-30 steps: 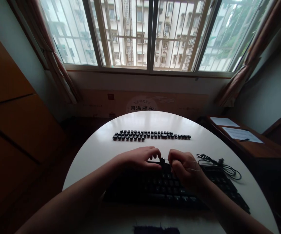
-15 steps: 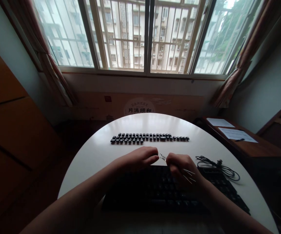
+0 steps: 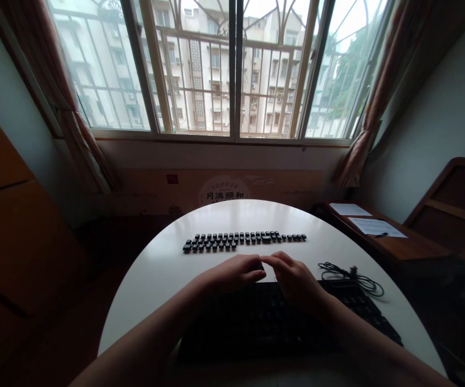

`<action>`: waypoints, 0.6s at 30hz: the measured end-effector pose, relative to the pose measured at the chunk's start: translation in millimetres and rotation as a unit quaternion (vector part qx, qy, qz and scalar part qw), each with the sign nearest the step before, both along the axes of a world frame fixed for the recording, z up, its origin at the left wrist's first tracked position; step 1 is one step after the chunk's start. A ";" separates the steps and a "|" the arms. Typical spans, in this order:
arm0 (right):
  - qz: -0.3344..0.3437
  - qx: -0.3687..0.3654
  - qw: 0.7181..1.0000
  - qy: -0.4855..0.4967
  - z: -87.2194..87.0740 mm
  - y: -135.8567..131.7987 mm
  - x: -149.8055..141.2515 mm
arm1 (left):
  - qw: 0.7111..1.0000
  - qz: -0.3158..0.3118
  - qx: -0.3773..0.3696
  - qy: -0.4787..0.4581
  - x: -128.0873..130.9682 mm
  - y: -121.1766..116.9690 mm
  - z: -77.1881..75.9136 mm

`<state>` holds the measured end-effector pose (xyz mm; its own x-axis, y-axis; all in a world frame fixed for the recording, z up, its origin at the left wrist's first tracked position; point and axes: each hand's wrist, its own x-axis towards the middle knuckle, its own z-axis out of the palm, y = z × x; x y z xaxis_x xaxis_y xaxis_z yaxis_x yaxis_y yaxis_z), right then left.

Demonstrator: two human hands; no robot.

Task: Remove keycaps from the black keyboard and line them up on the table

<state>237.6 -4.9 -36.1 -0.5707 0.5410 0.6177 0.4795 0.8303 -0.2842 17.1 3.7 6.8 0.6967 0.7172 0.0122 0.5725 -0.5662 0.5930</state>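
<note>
Left grip (image 3: 236,271) is pinching a small dark piece (image 3: 261,266) between thumb and fingers, leaving hardly any gap; only a sliver is showing, so its exact shape is staying hidden, though it is looking like a keycap. Right grip (image 3: 295,275) is hovering just beside it, the forefinger reaching across to the left fingertips, touching or nearly so, and the other fingers curling under; whether they are holding anything, I cannot tell.

Just below both grips, a dark keyboard (image 3: 268,328) is lying on the white bench (image 3: 143,301), its keys mostly sinking into shadow. Beyond the grips, rows of loose keycaps (image 3: 236,240) are standing apart from the keyboard, and past the right grip a coiled cable (image 3: 352,273) is resting by the keyboard's far edge.

Judging by its look, the pinched piece is probably weighing next to nothing and behaving like stiff, smooth plastic: not giving under pressure, not breaking easily, but skidding out if the fingertips are meeting it at a slant. Opposite side walls are offering the best hold, with thumb and forefinger squaring up to each other; pressing on a corner is risking a spin. The keyboard is likely proving rigid and far heavier, its long edges giving the steadier hold.
</note>
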 end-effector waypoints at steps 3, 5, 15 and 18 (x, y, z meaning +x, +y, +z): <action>-0.013 0.016 1.000 -0.007 -1.8 -0.2 -2.8 | 1.000 0.013 -0.011 -0.006 -0.3 4.6 -7.0; -0.014 0.030 0.999 0.002 -3.1 0.3 -4.1 | 1.000 0.020 -0.019 0.003 -0.1 7.1 -10.2; -0.028 0.026 0.999 0.004 -5.8 0.9 -7.1 | 1.000 0.018 0.007 0.023 -9.7 8.6 -8.1; -0.060 -0.019 0.998 0.009 1.9 4.0 -5.5 | 0.992 0.047 0.032 0.109 -22.1 10.7 -2.5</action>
